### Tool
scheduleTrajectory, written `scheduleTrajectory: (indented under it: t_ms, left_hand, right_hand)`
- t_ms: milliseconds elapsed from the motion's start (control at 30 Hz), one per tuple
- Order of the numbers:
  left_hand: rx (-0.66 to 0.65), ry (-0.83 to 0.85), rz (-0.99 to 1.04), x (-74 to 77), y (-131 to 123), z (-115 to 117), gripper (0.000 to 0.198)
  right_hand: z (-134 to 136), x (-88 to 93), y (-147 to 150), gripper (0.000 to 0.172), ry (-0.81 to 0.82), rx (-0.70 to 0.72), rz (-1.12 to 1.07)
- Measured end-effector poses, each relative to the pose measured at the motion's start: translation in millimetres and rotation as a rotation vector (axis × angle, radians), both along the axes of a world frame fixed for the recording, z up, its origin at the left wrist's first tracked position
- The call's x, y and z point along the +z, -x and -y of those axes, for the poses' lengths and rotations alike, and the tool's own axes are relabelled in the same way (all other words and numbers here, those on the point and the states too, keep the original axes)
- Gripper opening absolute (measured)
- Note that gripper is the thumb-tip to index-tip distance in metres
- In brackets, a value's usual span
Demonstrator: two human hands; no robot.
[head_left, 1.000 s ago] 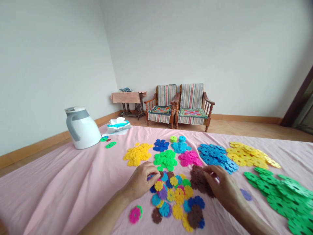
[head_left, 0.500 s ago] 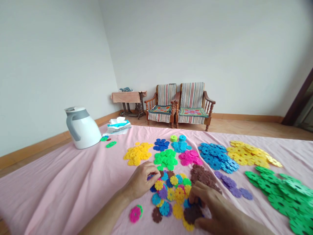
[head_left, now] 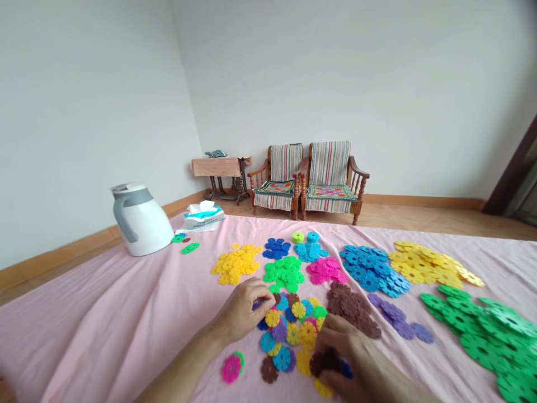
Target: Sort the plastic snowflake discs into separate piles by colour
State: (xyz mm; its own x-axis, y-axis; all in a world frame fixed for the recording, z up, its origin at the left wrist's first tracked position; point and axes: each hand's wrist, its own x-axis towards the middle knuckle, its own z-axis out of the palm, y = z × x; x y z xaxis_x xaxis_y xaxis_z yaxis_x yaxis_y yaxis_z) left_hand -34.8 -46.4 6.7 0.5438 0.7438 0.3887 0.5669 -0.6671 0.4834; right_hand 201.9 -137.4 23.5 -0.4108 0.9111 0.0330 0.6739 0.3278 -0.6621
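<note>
Both my hands are over a mixed heap of flower-shaped plastic snowflake discs [head_left: 293, 334] in several colours. On the heap's left edge rests my left hand [head_left: 245, 308], its fingers curled and thumb pressed in; a bit of purple shows by the fingers, but what they hold is hidden. My right hand [head_left: 346, 350] bends over the near right side, fingers and thumb closed around a brown snowflake disc [head_left: 321, 362]. A dark blue disc [head_left: 346, 368] shows beneath that palm. A pink disc [head_left: 231, 368] overlapping a green one lies apart at the near left.
Beyond the hands are sorted piles: yellow [head_left: 237, 263], light green [head_left: 284, 272], pink [head_left: 327, 271], brown [head_left: 352, 308] and purple [head_left: 396, 316]. Larger blue [head_left: 373, 270], yellow [head_left: 432, 263] and green discs [head_left: 495, 330] spread rightward. A white kettle [head_left: 145, 224] and tissue box [head_left: 204, 216] stand far left.
My right hand has shifted slightly left and its fingers have closed over the brown disc, which moved a little left with it. My left hand stays in place.
</note>
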Motion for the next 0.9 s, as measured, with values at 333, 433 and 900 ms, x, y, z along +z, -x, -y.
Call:
scheduleTrajectory:
  t_ms: [333, 433, 900]
  left_hand:
    - [-0.005, 0.012, -0.012, 0.6, -0.2, 0.4, 0.020]
    - [-0.004, 0.010, -0.017, -0.2, 0.3, 0.4, 0.020]
    - [0.009, 0.011, -0.037, 2.1, -0.7, 1.5, 0.020]
  right_hand:
    - [-25.5, -19.4, -29.5, 0.013, -0.180, -0.302, -0.006]
    - [-36.4, -31.9, -44.5, 0.014, -0.222, -0.408, 0.042]
    - [1.8, 2.7, -11.8, 0.019, 0.006, -0.116, 0.123]
